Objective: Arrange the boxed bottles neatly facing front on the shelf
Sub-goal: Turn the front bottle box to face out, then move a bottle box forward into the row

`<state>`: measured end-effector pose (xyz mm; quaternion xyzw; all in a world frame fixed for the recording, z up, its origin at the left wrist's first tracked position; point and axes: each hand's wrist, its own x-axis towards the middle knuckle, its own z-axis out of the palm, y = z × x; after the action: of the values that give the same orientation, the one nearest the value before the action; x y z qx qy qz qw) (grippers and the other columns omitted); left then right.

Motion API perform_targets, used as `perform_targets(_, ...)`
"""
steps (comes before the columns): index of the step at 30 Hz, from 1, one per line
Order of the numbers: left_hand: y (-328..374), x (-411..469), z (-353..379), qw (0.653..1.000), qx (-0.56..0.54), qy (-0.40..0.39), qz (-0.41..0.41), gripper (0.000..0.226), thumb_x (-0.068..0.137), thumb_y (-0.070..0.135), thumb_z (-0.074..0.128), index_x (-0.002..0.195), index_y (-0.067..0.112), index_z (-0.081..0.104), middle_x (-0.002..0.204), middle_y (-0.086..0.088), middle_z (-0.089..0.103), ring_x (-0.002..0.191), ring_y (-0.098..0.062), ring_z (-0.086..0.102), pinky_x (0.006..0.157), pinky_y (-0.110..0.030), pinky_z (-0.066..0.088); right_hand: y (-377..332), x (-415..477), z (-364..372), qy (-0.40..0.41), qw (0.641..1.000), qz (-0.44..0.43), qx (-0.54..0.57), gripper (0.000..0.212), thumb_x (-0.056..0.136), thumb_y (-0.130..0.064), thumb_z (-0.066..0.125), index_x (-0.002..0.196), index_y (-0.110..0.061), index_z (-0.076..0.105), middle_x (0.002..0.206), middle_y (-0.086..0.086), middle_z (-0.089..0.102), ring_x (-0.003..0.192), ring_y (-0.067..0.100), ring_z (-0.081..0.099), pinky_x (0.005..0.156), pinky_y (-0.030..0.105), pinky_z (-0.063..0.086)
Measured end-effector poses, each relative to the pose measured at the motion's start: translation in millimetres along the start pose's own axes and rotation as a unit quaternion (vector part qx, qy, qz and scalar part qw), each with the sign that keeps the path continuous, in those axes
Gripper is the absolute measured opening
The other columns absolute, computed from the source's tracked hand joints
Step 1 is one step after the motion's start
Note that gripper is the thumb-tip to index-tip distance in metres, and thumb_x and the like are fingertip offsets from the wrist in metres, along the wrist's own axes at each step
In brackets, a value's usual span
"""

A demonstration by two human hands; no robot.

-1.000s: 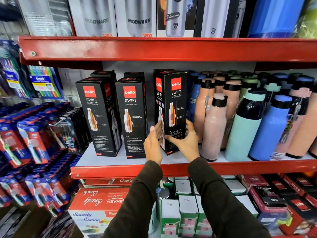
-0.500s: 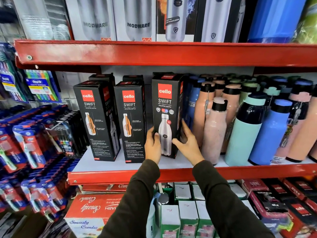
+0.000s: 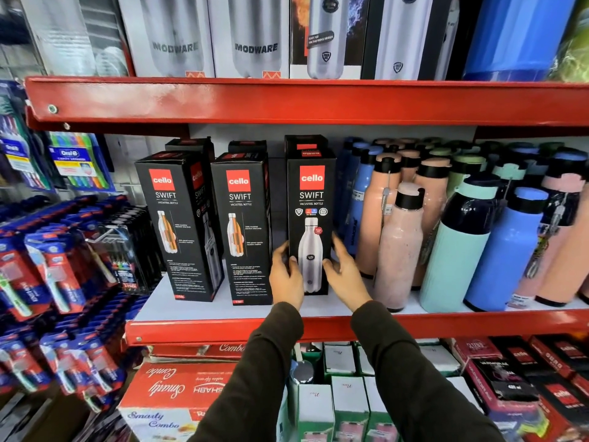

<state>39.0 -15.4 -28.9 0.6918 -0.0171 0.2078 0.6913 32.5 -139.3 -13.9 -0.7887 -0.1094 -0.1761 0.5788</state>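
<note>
Red metal shelf (image 3: 223, 328) with a pale deck, carrying three black boxed bottles in its front row and a crowd of loose bottles (image 3: 455, 247) in peach, mint and blue to the right. Further black boxes stand behind the front row. The right box (image 3: 310, 199) stands upright with its silver-bottle face square to the front, just beside the loose bottles. The middle box (image 3: 240, 231) and the left box (image 3: 178, 228) stand upright but turned slightly, so that a side panel shows on each; both display a face with an orange-banded bottle. The upper shelf holds grey-and-white cartons (image 3: 255, 36) marked MODWARE. Toothbrush packs (image 3: 47, 266) hang at the left; red and green cartons lie below the shelf. The left hand (image 3: 287, 275), in a dark sleeve, lies against the lower left edge of the right box, fingers curled round it. The right hand (image 3: 345, 272) has its thumb on the box front and its fingers spread along the lower right side; whether they press the box cannot be told.
</note>
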Motion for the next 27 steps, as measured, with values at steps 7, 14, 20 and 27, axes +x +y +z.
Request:
perform_targets(7,3,-1,2,1.0,0.01,0.016,-0.004,0.035,0.099,0.008,0.047,0.133,0.017,0.05,0.13,-0.01,0.062,0.121,-0.023,0.057,0.098,-0.022,0.039,5,-3,0,0.057,0.998,-0.013,-0.027,0.052,0.093,-0.001,0.055,0.142,-0.014,0.041,0.131,-0.009,0.049,0.124,0.004,0.043,0.099,0.01,0.034)
perform_targets(14,14,-14,5,0.999,0.033,0.027,-0.005,0.043,0.1,0.007,0.041,0.143,0.011,0.043,0.143,-0.012,0.053,0.133,-0.025,0.049,0.114,-0.036,0.038,10,-6,-2,0.147,0.988,0.001,-0.047,0.021,0.085,-0.009,0.071,0.104,-0.009,0.065,0.098,0.003,0.069,0.083,0.008,0.063,0.069,-0.001,0.043)
perform_targets(20,24,-34,-15,0.994,0.013,0.049,0.099,0.037,0.101,0.011,0.044,0.137,0.014,0.051,0.135,0.001,0.056,0.125,-0.005,0.053,0.107,-0.023,0.042,2,-17,0,0.213,0.977,0.004,-0.024,0.014,0.081,-0.01,0.074,0.089,-0.016,0.064,0.081,-0.003,0.067,0.073,0.0,0.061,0.066,0.013,0.05)
perform_targets(27,29,-32,-54,0.965,0.059,0.157,0.202,0.036,0.1,0.009,0.043,0.134,0.018,0.052,0.132,-0.001,0.051,0.127,-0.007,0.045,0.107,-0.01,0.029,-23,-39,49,0.17,0.984,-0.051,0.036,0.017,0.087,-0.011,0.068,0.104,-0.014,0.068,0.095,-0.004,0.071,0.085,0.004,0.065,0.073,0.01,0.048)
